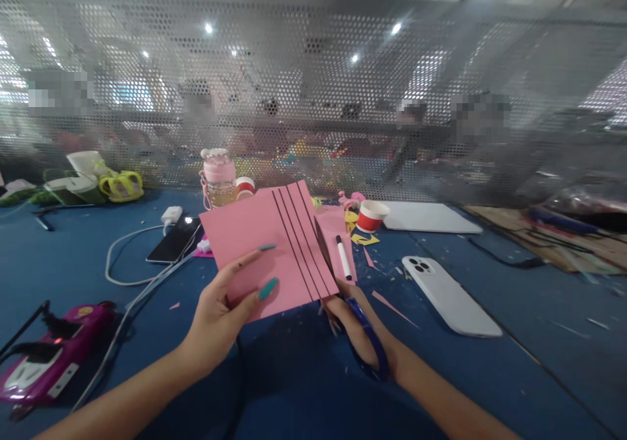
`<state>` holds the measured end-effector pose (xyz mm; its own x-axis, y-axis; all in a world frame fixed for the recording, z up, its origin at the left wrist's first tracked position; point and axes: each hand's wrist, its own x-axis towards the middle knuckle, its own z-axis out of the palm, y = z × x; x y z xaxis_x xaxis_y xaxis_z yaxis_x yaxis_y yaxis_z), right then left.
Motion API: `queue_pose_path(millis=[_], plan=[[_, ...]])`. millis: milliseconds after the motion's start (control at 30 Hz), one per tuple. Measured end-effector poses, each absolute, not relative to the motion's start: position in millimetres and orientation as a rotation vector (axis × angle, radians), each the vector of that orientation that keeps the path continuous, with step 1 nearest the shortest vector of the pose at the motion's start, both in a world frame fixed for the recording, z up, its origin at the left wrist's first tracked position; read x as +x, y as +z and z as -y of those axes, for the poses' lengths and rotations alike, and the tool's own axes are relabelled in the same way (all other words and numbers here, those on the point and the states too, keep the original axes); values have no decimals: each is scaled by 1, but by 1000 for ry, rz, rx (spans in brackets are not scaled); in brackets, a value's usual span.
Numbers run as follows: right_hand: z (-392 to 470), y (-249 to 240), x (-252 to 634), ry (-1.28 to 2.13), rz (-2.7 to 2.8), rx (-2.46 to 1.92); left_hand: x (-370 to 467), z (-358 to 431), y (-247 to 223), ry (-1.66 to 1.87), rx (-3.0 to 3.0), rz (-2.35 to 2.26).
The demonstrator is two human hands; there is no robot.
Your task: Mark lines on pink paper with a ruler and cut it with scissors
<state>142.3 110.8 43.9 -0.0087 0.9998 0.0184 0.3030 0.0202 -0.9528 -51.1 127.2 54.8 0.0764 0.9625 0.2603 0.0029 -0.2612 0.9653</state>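
Note:
A pink sheet [255, 231] with several dark parallel lines near its right side is held up over the blue table. My left hand [225, 309] pinches its lower left part, thumb and a finger with teal nails on its face. My right hand [360, 322] is closed on blue-handled scissors [369, 342]. Their dark blade runs along the right edge of the sheet. Behind the scissors, more pink paper [333, 221] lies on the table, with a white marker [343, 257] with black ends on it.
A white phone [450, 295] lies right, a purple device [53, 352] left. Farther back are a black phone [174, 241] with cables, a pink-lidded bottle [219, 179], a red-and-white cup [372, 217] and a white flat slab [431, 218]. Paper scraps [392, 308] are scattered. A perforated screen [313, 87] stands behind.

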Motion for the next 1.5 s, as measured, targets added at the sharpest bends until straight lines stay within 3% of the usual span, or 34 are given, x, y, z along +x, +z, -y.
queue_pose_path(millis=[367, 1000, 1500], plan=[[-111, 35, 144, 872, 1460, -1408, -53, -127, 52, 1330, 1440, -983], [-115, 28, 143, 937, 1460, -1217, -53, -125, 55, 1335, 1419, -941], [-112, 29, 148, 932, 1469, -1334, -53, -125, 55, 1305, 1380, -894]])
